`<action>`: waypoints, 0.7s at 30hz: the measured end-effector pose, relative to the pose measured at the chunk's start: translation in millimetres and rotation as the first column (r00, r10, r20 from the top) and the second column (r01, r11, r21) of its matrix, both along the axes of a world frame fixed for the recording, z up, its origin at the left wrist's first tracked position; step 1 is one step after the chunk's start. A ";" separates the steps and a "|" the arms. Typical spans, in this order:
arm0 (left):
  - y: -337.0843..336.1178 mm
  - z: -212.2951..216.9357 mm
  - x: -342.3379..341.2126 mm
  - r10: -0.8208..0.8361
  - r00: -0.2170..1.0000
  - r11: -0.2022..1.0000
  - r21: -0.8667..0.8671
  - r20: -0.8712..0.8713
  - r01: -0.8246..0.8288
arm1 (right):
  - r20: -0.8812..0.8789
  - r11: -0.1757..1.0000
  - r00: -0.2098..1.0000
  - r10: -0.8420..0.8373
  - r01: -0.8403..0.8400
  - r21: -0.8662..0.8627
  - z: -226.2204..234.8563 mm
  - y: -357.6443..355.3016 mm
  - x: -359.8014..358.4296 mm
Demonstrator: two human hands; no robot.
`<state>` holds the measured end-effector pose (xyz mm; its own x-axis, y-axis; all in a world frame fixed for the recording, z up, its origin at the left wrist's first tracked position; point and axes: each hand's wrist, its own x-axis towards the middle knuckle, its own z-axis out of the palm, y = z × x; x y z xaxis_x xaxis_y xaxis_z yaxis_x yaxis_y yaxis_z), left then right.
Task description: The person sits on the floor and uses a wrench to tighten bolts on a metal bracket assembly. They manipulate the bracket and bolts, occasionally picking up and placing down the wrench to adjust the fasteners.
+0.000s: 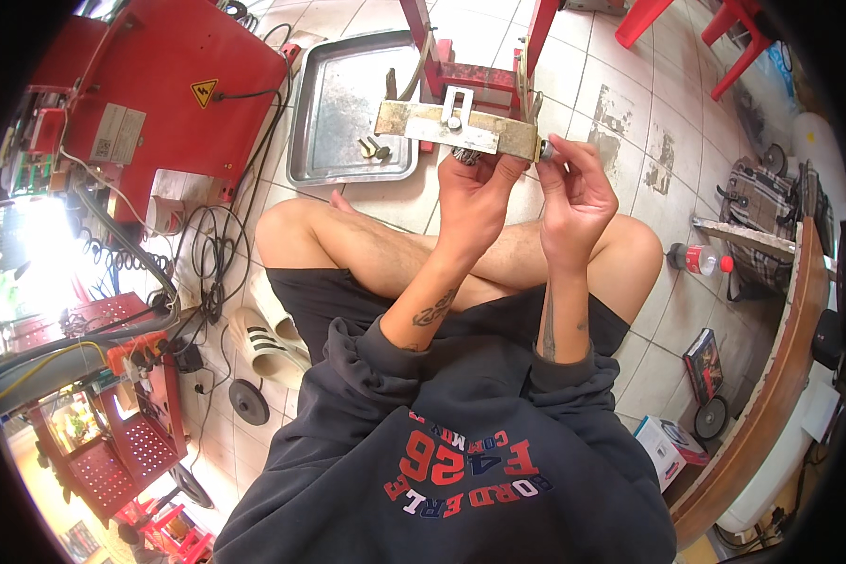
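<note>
In front of my crossed legs is a worn, tan-and-grey metal bar (514, 134) with a slotted silver plate (428, 129) fastened along it. My left hand (475, 202) is closed around its underside, thumb near the right end. A dark ridged knob (465, 155) shows just above the left fingers. At the bar's right end, my right hand (578, 193) pinches a small round metal piece (545, 149), fingertips close against the bar. Whether the bar joins the red metal frame (475, 77) behind it, I cannot tell.
A shallow metal tray (303, 141) holding several small metal parts (374, 148) lies beyond my left knee. To the left are a red machine (174, 89), coiled black cables (214, 258) and slippers (257, 343). A bottle (700, 259) and a plaid bag (775, 211) are at right.
</note>
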<state>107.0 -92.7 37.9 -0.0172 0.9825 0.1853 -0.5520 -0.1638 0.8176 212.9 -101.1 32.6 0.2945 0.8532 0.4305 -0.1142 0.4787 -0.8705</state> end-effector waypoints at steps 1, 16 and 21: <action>0.0 -0.3 -0.1 -0.003 1.000 1.000 0.004 0.006 0.003 | 0.047 0.999 0.998 -0.034 0.035 -0.031 0.6 -0.5 -1.8; 2.0 -0.8 -2.2 -0.020 0.999 0.999 0.043 -0.038 0.022 | -0.191 0.971 0.982 0.007 -0.052 -0.232 4.1 -1.0 -10.0; 1.8 1.6 -1.2 0.007 0.999 0.998 0.067 -0.042 -0.004 | -0.307 0.980 0.952 0.011 -0.072 -0.188 10.4 2.0 -11.8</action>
